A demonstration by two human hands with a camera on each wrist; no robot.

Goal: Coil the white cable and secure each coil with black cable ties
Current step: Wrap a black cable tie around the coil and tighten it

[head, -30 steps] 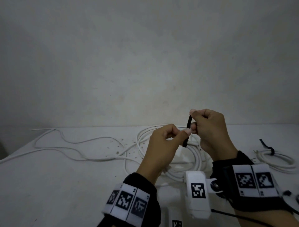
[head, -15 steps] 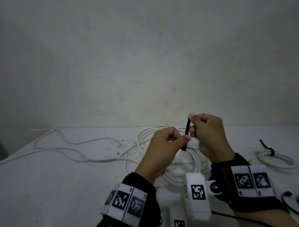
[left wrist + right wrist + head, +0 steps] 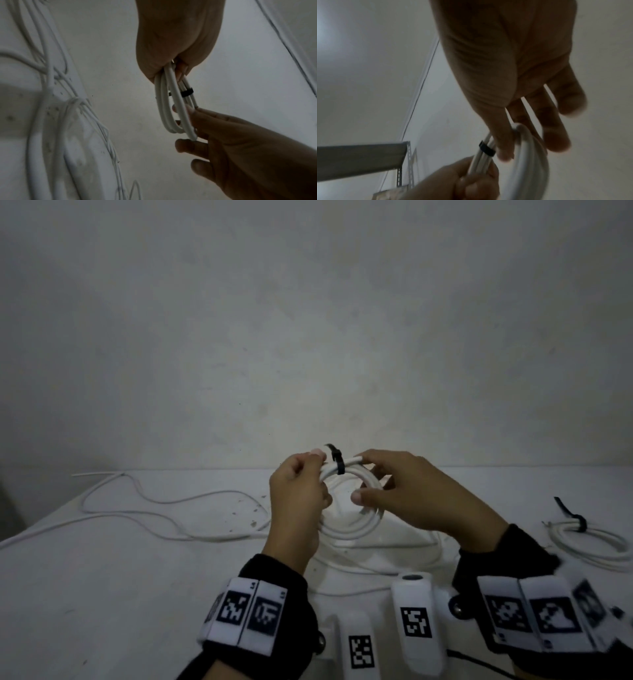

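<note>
A small coil of white cable [image 3: 371, 486] is held up over the table between both hands. A black cable tie [image 3: 337, 463] is wrapped round its top strands, also seen in the left wrist view as the black tie [image 3: 187, 93] and in the right wrist view as the black tie [image 3: 486, 149]. My left hand [image 3: 317, 465] grips the coil [image 3: 171, 108] just left of the tie. My right hand [image 3: 361, 479] holds the coil's right side between forefinger above and thumb below; the cut cable end [image 3: 358, 457] lies under the forefinger.
Loose white cable [image 3: 154, 503] snakes over the left of the white table [image 3: 102, 594], with more loops [image 3: 77, 108] under the hands. A tied coil [image 3: 592, 542] with its own black tie [image 3: 575, 522] lies far right. A wall stands behind.
Earlier both hands pinched the upright black tie over the cable. Now the tie is closed round the coil, the left hand grips the strands and the right hand has shifted onto the coil's right side.
</note>
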